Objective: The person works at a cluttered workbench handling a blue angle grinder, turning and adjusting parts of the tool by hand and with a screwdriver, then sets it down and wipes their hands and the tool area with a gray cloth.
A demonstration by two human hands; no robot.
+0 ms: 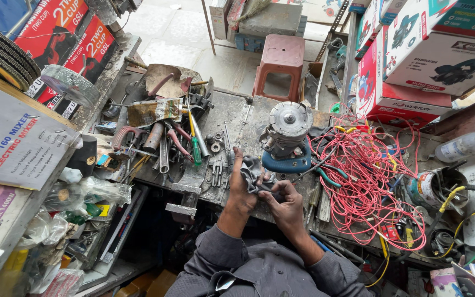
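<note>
A cluttered workbench (259, 113) fills the middle of the frame. Red wire (366, 181) tangles at centre right, and a power tool (286, 137) with a blue base stands just above the hands. Hand tools (166, 143) lie scattered at centre left. At lower centre both hands meet: the left hand (241, 190) and right hand (286, 203) clamp a grey rag (254, 170) between them.
</note>
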